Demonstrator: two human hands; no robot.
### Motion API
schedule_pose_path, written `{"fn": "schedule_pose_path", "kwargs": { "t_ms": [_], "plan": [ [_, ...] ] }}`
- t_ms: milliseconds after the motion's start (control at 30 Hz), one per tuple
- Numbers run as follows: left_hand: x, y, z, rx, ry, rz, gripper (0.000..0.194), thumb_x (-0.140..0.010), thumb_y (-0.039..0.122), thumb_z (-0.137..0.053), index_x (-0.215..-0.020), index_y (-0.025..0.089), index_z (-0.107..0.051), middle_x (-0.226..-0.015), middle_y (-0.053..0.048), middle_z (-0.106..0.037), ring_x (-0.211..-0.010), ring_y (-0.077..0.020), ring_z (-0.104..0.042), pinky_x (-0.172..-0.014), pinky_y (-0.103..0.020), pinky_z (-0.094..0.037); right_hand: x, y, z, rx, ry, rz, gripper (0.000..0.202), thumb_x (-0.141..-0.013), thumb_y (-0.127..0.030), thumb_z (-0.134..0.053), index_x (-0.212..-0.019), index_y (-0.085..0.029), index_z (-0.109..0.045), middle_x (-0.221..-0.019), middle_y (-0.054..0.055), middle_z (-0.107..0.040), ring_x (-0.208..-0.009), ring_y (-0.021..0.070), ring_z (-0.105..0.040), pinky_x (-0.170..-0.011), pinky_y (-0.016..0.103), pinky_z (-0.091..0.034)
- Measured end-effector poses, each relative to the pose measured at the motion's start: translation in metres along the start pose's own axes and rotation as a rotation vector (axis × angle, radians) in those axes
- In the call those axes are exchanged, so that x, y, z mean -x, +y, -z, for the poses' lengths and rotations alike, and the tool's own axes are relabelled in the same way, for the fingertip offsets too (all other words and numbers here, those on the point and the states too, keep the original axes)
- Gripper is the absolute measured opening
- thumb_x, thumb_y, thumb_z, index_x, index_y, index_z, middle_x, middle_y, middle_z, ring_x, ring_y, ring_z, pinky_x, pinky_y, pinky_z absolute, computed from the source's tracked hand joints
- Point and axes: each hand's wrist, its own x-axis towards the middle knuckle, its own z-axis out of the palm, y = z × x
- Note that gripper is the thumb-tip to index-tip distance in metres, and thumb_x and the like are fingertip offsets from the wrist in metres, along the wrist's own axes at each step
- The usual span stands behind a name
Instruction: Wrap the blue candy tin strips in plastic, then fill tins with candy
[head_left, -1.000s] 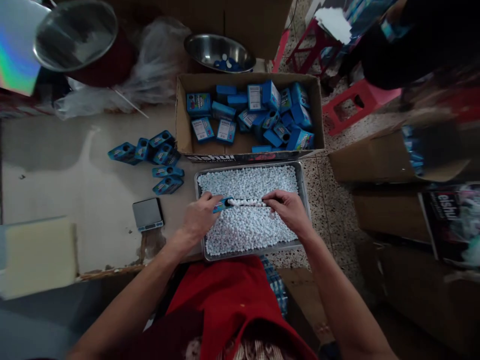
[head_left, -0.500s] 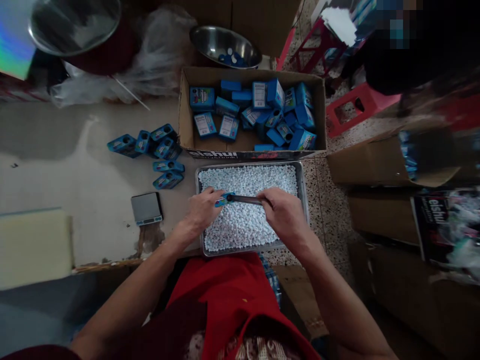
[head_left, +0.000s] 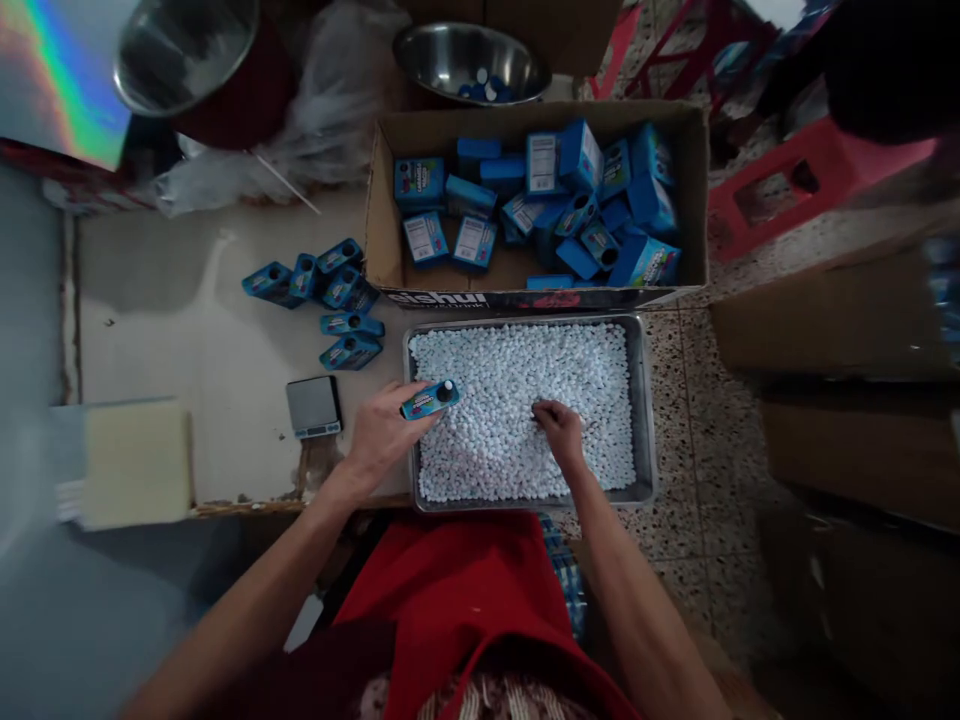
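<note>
In my left hand [head_left: 381,428] is a small blue candy box [head_left: 429,400], gripped at its side over the left edge of the metal tray [head_left: 643,420]. White shows in the round hole on the box's top. My right hand [head_left: 561,432] is closed, fingertips down at the small white pellets [head_left: 480,440] that fill the tray. A dark bit of a narrow scoop [head_left: 537,408] shows at those fingertips; the rest of it is hidden. Several more blue boxes with holes [head_left: 351,350] stand on the table to the left, near a small digital scale [head_left: 313,407].
Behind the tray, a cardboard carton [head_left: 390,280] holds many blue boxes. A steel bowl [head_left: 450,60] with blue and white caps and a large pot [head_left: 217,90] stand farther back. Red stools [head_left: 825,180] and cartons [head_left: 847,310] are at the right.
The scoop, which reached from my right hand to the box's hole, has left the box. My right hand is now down at the pellets, and white shows in the hole. The view has shifted.
</note>
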Motion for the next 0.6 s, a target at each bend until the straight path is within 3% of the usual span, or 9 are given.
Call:
{"fn": "schedule_pose_path", "kwargs": {
  "t_ms": [100, 267, 367, 500, 600],
  "plan": [
    [0.006, 0.006, -0.001, -0.149, 0.020, 0.002, 0.039, -0.080, 0.028, -0.080, -0.119, 0.026, -0.077, -0.108, -0.008, -0.073, -0.098, -0.0265, -0.068, -0.091, -0.032, -0.051, 0.003, -0.014, -0.006, -0.078, 0.016, 0.001, 0.028, -0.079, -0.043, -0.068, -0.086, -0.017, -0.075, -0.071, 0.001, -0.069, -0.063, 0.0149, -0.056, -0.063, 0.028, -0.045],
    [0.005, 0.013, -0.004, -0.339, -0.008, -0.030, 0.040, -0.083, 0.024, -0.073, -0.123, 0.029, -0.075, -0.112, -0.006, -0.072, -0.098, -0.0258, -0.069, -0.081, -0.030, -0.050, 0.026, -0.065, 0.033, -0.148, -0.048, 0.015, 0.025, -0.077, -0.040, -0.075, -0.088, -0.019, -0.078, -0.075, 0.001, -0.072, -0.063, 0.0131, -0.058, -0.061, 0.026, -0.046],
    [0.003, 0.024, -0.007, -0.371, -0.038, -0.033, 0.036, -0.085, 0.024, -0.069, -0.120, 0.028, -0.076, -0.112, -0.006, -0.072, -0.096, -0.0250, -0.069, -0.078, -0.030, -0.049, 0.031, -0.104, 0.038, -0.164, -0.118, 0.034, 0.020, -0.076, -0.037, -0.076, -0.086, -0.020, -0.079, -0.074, 0.000, -0.072, -0.062, 0.0128, -0.057, -0.060, 0.026, -0.046],
    [0.003, 0.039, -0.010, -0.436, -0.099, -0.045, 0.036, -0.087, 0.024, -0.066, -0.121, 0.029, -0.075, -0.113, -0.005, -0.072, -0.094, -0.0245, -0.069, -0.075, -0.031, -0.049, 0.028, -0.147, 0.032, -0.004, -0.137, 0.176, 0.014, -0.079, -0.030, -0.070, -0.085, -0.020, -0.078, -0.073, 0.000, -0.072, -0.062, 0.0137, -0.059, -0.062, 0.027, -0.047],
    [0.003, 0.042, -0.012, -0.472, -0.140, -0.051, 0.039, -0.086, 0.024, -0.066, -0.124, 0.029, -0.073, -0.115, -0.005, -0.072, -0.095, -0.0251, -0.069, -0.074, -0.032, -0.050, 0.034, -0.174, 0.030, 0.234, -0.111, 0.326, 0.016, -0.085, -0.022, -0.062, -0.087, -0.021, -0.078, -0.082, 0.002, -0.076, -0.075, 0.0170, -0.066, -0.073, 0.030, -0.050]
  ]
}}
